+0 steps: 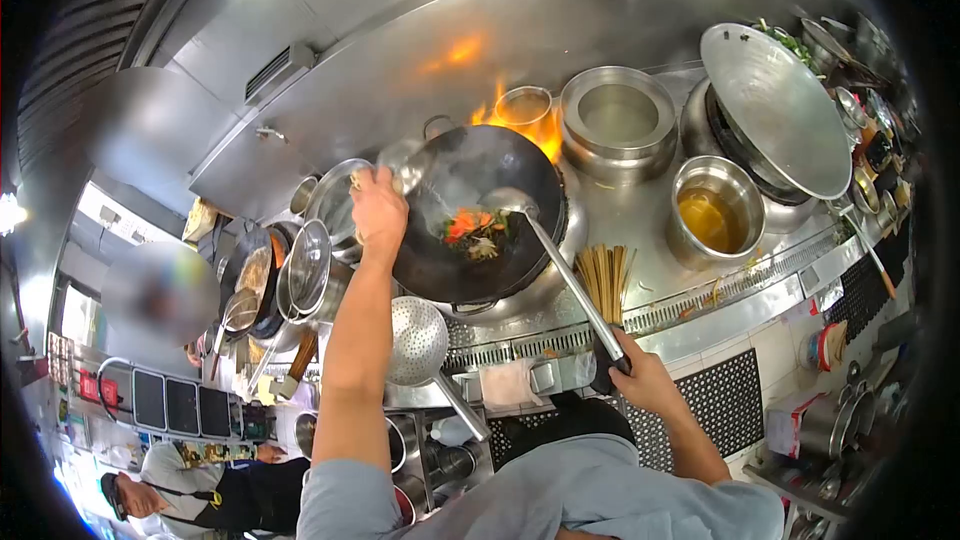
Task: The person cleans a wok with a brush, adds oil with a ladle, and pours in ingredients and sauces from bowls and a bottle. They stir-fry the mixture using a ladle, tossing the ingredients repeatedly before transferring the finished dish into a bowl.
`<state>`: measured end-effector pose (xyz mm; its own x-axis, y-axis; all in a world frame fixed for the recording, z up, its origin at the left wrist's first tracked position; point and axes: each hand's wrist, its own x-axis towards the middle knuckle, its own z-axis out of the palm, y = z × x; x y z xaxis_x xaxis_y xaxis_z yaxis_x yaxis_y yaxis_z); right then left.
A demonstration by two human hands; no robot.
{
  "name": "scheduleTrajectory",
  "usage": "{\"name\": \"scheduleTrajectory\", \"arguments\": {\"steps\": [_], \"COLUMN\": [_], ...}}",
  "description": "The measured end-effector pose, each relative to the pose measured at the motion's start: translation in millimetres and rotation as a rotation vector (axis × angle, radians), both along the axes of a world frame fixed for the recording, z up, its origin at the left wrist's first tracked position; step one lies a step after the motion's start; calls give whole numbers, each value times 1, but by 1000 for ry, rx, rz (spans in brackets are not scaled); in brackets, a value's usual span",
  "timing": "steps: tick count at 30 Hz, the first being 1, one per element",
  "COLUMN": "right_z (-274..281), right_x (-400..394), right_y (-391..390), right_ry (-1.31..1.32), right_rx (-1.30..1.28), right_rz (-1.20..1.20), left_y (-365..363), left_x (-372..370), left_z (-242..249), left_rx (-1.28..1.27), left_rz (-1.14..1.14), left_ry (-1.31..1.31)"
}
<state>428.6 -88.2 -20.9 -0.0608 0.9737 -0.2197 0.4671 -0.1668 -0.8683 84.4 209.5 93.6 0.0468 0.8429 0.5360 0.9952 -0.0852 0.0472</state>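
My right hand [645, 377] is closed round the dark grip of a long steel ladle [575, 285]. The ladle's bowl end rests inside a black wok [430, 265], beside a small heap of orange-red, green and brown food [475, 232]. Over the wok's left side, my left hand [380, 208] has its fingers curled at a shiny metal bowl [408, 162], partly hidden and tilted near the wok's rim. Steam hangs above the food. Flames [545, 130] rise behind the wok.
A perforated strainer [415, 340] lies left of centre. A bamboo brush [602, 275], a pot of yellowish liquid [712, 220], a wide pot [620, 120] and a large tilted pan [775, 105] stand rightward. Another person [200, 490] is at lower left.
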Motion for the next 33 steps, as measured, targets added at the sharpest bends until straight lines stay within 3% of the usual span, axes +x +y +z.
{"name": "scheduleTrajectory", "arguments": {"steps": [3,4,8,9,11,12,13,14,16,17,18,21,22,25,26,29,32,33], "right_z": [7,3,-10,-10,-14,-34,-8,-1,-8,-21,-33,3,9,23,26,12,1,0], "right_x": [-12,-15,-20,-17,-14,-8,-10,-12,-14,-15,-21,-68,-84,-123,-130,-152,-181,-190], "right_y": [20,25,36,36,31,31,32,32,24,22,19,11,9,-13,-24,-65,-86,-90], "right_ry": [-28,-72,179,119,17,-21,117,106,157,229,411,680,700,669,644,404,139,32], "right_rx": [27,155,40,55,83,174,-183,-140,-63,-21,-22,-465,-500,-547,-544,-478,-275,-186], "right_rz": [26,54,31,24,10,1,-70,-46,58,124,170,374,423,634,707,873,1038,1069], "left_y": [-9,-17,-65,-81,-126,-160,-202,-252,-365,-421,-480,-648,-700,-824,-845,-908,-912,-909], "left_x": [-6,-4,-11,-17,-58,-72,-79,-81,-79,-68,-62,-7,19,98,117,140,124,120], "left_z": [-38,-45,-51,-57,-69,-75,-82,-89,-98,-100,-120,-155,-166,-195,-203,-238,-252,-247], "left_rx": [-84,-59,-25,78,14,61,130,222,335,441,503,703,812,1094,1283,1482,1798,1806], "left_rz": [-202,-104,125,246,378,350,306,254,181,277,347,685,801,939,1105,957,1289,1226], "left_ry": [312,151,-222,-368,-793,-1103,-1413,-1721,-1999,-2054,-2069,-2108,-2200,-2104,-1960,-1995,-1799,-1798]}}
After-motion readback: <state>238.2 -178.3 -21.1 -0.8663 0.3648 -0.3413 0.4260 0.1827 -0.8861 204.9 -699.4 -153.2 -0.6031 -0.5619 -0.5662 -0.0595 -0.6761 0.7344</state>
